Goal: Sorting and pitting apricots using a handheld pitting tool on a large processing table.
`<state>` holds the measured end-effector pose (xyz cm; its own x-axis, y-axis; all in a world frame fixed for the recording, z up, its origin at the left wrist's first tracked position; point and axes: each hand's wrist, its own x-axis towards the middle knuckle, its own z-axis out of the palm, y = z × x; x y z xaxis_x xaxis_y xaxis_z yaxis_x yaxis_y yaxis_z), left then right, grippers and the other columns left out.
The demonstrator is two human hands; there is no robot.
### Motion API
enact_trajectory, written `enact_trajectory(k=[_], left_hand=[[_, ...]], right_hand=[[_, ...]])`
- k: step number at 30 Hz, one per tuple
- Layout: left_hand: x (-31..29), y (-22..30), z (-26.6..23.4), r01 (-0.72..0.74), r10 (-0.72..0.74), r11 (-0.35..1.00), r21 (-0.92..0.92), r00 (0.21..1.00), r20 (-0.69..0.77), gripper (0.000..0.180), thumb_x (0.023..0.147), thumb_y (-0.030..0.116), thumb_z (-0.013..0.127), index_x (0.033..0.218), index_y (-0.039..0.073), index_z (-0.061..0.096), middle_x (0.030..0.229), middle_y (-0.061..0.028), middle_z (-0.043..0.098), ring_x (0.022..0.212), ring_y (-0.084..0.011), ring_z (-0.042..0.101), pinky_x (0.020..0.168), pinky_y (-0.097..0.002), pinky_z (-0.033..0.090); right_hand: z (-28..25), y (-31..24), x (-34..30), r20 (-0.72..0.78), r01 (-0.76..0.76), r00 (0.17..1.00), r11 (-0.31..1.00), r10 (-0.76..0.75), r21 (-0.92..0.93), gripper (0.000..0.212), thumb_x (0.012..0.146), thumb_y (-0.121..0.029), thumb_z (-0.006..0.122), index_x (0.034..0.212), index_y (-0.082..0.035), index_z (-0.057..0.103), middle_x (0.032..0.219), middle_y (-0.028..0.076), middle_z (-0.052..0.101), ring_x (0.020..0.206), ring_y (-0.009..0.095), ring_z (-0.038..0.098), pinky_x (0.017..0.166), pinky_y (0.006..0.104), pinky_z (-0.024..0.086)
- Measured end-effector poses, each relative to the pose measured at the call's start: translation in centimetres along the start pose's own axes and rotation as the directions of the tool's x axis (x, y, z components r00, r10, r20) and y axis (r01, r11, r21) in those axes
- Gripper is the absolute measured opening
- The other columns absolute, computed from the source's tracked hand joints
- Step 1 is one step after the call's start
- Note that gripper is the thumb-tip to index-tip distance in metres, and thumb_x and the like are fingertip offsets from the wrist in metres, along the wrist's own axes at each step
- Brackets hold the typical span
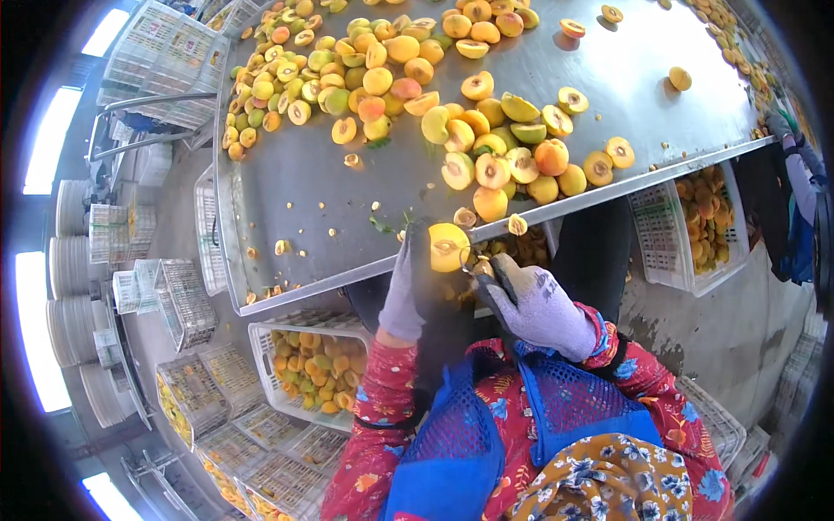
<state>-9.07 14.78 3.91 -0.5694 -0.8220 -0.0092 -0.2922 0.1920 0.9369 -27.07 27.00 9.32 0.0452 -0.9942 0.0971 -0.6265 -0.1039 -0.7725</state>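
Halved peach [448, 247] above white crates [306, 369]

Metal table [347, 191] fills upper centre of frame; fruit pile [365, 69] on its upper part. Crate [304, 369] of fruit below table edge, lower left; second crate [695, 226] at right.

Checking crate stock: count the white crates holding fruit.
2: one crate under the table's near edge by the left hand, one crate at right. Others may be hidden.
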Motion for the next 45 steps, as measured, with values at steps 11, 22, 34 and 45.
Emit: enact_trajectory(k=[11,22,34,45], left_hand=[[-2.7,5.8,3.5,-0.003,0.025,0.993,0.119,0.983,-0.184,0.033,0.088,0.0,0.054,0.119,-0.006,0.049,0.109,-0.0249,0.059,0.091,-0.0424,0.06,0.082,-0.0445,0.049],[-3.3,6.4,5.4,0.19,-0.153,0.978,0.083,0.932,-0.329,0.037,0.097,0.01,0.046,0.129,-0.008,0.049,0.115,-0.0277,0.061,0.105,-0.0415,0.061,0.088,-0.0429,0.048],[-3.0,5.2,5.7,0.087,-0.064,0.982,0.17,0.989,-0.134,0.034,0.098,0.008,0.043,0.127,-0.006,0.051,0.11,-0.026,0.062,0.106,-0.0404,0.06,0.09,-0.043,0.047],[-3.2,5.9,6.6,0.058,-0.023,0.987,0.147,0.974,-0.226,0.029,0.099,0.013,0.04,0.115,-0.004,0.056,0.1,-0.0265,0.065,0.09,-0.0423,0.064,0.075,-0.0443,0.05]], right_hand=[[0.9,-1.0,-1.9,0.123,-0.095,0.986,0.986,0.112,-0.135,0.029,0.092,-0.015,0.054,0.113,0.004,0.057,0.103,0.026,0.056,0.068,0.036,0.054,0.061,0.0428,0.045],[0.9,0.2,-2.5,0.067,0.126,0.99,0.99,-0.122,-0.062,0.03,0.092,-0.015,0.051,0.116,0.003,0.051,0.102,0.021,0.058,0.089,0.036,0.06,0.072,0.0448,0.049],[0.7,2.3,-2.9,0.308,-0.387,0.921,0.65,0.238,0.654,0.033,0.101,-0.033,0.046,0.093,-0.002,0.055,0.066,0.004,0.052,0.058,0.015,0.055,0.054,0.0298,0.045],[0.0,1.5,-3.0,0.611,-0.641,0.757,0.445,0.232,0.626,0.034,0.086,-0.013,0.058,0.118,-0.002,0.053,0.097,0.018,0.059,0.087,0.037,0.061,0.074,0.0415,0.051]])
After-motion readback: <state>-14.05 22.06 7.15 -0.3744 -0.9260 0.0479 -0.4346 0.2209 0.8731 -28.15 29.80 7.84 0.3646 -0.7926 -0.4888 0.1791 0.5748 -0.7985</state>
